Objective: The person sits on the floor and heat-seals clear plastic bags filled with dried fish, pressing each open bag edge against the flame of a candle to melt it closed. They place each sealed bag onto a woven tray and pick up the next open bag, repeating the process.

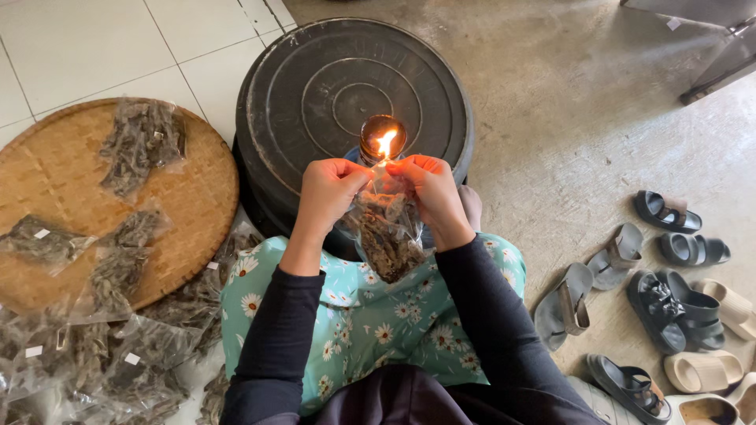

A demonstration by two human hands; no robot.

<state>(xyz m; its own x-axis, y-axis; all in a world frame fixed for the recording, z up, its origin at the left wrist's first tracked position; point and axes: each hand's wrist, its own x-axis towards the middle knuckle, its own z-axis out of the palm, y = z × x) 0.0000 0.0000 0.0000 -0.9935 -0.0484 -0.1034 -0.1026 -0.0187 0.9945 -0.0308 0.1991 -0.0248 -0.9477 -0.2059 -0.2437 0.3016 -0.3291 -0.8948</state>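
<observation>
My left hand [329,193] and my right hand [430,191] both pinch the top edge of a clear plastic bag of dark dried pieces [384,234]. The bag hangs between them over my lap in a floral skirt [370,315]. Its top edge is held right at the flame of a small oil lamp [383,140], which stands on a round black lid [315,86] in front of me. My fingers hide the exact edge of the bag.
A round woven tray [181,236] at the left holds several filled bags [142,142]. More bags [102,362] are heaped on the floor at the lower left. Several sandals [669,299] lie on the concrete at the right. A metal frame [709,47] stands far right.
</observation>
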